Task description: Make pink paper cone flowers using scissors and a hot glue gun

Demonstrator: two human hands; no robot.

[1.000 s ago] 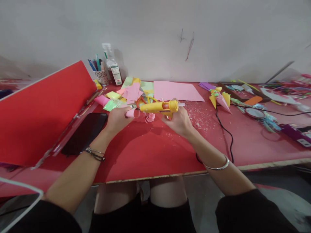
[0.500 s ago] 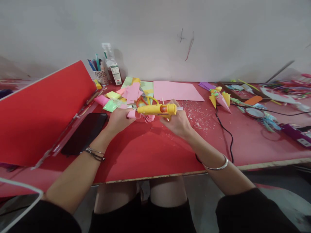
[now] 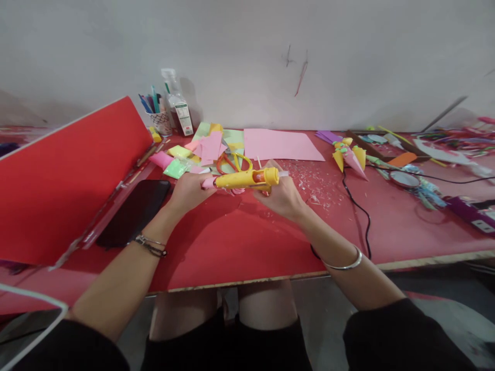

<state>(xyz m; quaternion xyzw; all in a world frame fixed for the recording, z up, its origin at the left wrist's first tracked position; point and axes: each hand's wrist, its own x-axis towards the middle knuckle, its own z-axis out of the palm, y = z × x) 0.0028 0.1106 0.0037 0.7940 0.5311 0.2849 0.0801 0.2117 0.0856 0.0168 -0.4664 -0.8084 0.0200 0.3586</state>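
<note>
My right hand [image 3: 281, 196] is wrapped round the handle of a yellow hot glue gun [image 3: 243, 179], with a clear glue stick [image 3: 283, 173] poking out of its back end. The gun lies level above the table, its nozzle pointing left. In my closed left hand [image 3: 189, 191] is a small piece of pink paper [image 3: 208, 183], pinched between thumb and fingers. The nozzle meets the edge of this paper. Part of a pink rolled strip [image 3: 237, 191] shows under the gun. Beyond it lie scissors [image 3: 243, 161] with orange and yellow handles.
A pink sheet [image 3: 282, 145] lies near the wall. Left are a black phone [image 3: 135, 212], a leaning red board [image 3: 73, 180], a pen cup [image 3: 160, 122] and a bottle [image 3: 181, 111]. Rightward, a black cord [image 3: 358, 206] crosses the table by a pink paper cone [image 3: 356, 162].
The glue gun has shifted slightly left and down, so its nozzle now reaches the pink paper in my left hand. Both hands keep their grip.
</note>
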